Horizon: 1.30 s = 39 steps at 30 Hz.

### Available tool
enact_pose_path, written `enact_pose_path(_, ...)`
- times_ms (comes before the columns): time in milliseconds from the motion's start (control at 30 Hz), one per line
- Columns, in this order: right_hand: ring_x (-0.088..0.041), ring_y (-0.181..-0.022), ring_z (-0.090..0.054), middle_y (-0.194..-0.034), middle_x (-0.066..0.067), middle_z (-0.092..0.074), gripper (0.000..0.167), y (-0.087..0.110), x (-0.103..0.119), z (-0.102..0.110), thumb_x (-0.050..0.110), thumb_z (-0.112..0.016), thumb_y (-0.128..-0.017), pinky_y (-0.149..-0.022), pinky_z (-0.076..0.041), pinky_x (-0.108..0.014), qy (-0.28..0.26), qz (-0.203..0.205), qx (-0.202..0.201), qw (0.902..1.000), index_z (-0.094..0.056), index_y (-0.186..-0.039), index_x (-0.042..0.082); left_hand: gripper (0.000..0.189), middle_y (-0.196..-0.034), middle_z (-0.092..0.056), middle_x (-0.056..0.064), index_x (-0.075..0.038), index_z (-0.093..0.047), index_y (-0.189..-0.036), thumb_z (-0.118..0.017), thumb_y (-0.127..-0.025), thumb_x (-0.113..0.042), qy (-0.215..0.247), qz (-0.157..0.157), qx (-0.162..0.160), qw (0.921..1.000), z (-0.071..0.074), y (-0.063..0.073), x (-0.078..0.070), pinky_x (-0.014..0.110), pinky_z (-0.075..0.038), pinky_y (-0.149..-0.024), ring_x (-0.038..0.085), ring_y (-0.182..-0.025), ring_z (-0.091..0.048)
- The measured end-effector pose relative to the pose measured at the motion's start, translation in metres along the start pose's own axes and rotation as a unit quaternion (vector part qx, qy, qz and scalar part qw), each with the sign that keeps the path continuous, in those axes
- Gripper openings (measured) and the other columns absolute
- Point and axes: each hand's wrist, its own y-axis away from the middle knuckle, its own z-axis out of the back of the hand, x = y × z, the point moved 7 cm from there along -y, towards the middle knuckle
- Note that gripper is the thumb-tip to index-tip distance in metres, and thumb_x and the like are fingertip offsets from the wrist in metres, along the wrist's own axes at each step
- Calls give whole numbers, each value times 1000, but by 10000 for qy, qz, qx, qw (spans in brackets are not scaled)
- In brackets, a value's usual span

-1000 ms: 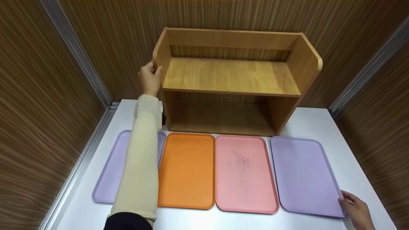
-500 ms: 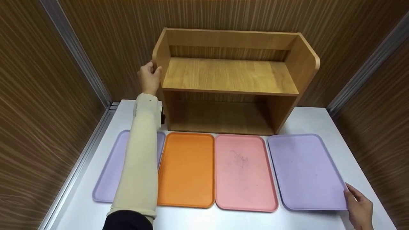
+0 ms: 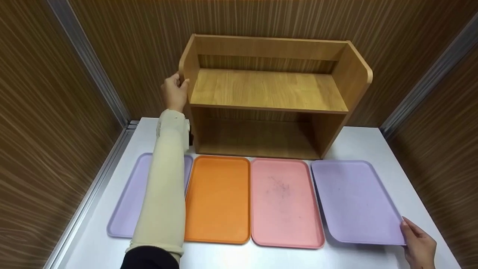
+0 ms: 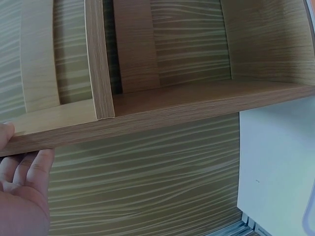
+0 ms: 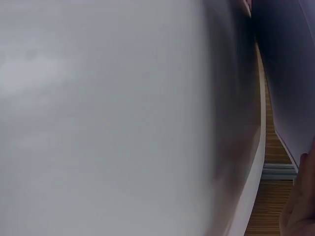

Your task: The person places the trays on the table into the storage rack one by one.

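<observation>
My left hand (image 3: 174,92) grips the left side panel of a two-tier wooden desk shelf (image 3: 269,89). In the left wrist view the thumb lies over the edge of the shelf's board (image 4: 167,115) and the fingers (image 4: 37,169) curl beneath it. My right hand (image 3: 420,243) pinches the near right corner of a purple tray (image 3: 358,201), thumb on top. That tray's near end is tilted up off the table, with a shadow under it. In the right wrist view the tray's dark underside (image 5: 290,73) shows above the white tabletop, and the right hand's fingers (image 5: 300,196) are at its edge.
A pink tray (image 3: 285,209), an orange tray (image 3: 218,201) and a second purple tray (image 3: 129,209), partly covered by the left arm, lie in a row on the white table (image 3: 220,257). Wood-patterned walls (image 3: 440,112) enclose the table at the back and sides.
The right hand has raised the near end of the right purple tray and shifted it slightly. The left hand has kept its grip on the shelf.
</observation>
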Motion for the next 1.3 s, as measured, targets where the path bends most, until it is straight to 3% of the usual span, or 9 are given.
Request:
enact_pose_path(167,0,-67,-63,-74,16,-66,12,7,4,-9,21,-80,-73,-59,-52,-20,-142,-90,85,9998,-73,-78,30,17,-91,-65,10,2,-66,-100,-61,-92,-13,-126,-17,-68,9999,0,2,-1,22,-36,-62,12,-72,-46)
enact_pose_path(367,2,-67,-63,-75,19,-65,18,13,12,-21,24,-82,-71,-59,-52,-19,-48,-35,127,9999,-72,-85,31,20,-104,-68,13,0,-67,-108,-60,-93,-12,-32,-21,9,10000,-2,3,-1,22,-41,-67,11,-77,-51)
enact_pose_path(700,0,-71,-64,-78,16,-68,13,31,22,-43,12,-74,-80,-60,-52,-19,-380,127,471,9981,-75,-81,25,19,-106,-68,14,2,-66,-105,-58,-93,-10,197,-64,31,9998,-3,4,-3,25,-46,-74,13,-84,-56)
enact_pose_path(967,-2,-74,-66,-80,11,-70,21,44,32,-69,2,-66,-85,-62,-52,-19,-610,474,844,9934,-76,-81,20,15,-87,-62,9,5,-64,-95,-60,-92,-9,109,-190,-116,9997,0,4,-3,19,-36,-62,11,-71,-45)
enact_pose_path(1300,-6,-75,-67,-82,8,-71,26,59,40,-86,-2,-62,-88,-63,-53,-22,-592,730,1267,9875,-76,-83,19,17,-96,-67,12,3,-66,-100,-59,-93,-11,73,-133,-62,9999,0,5,-4,21,-40,-65,12,-75,-50)
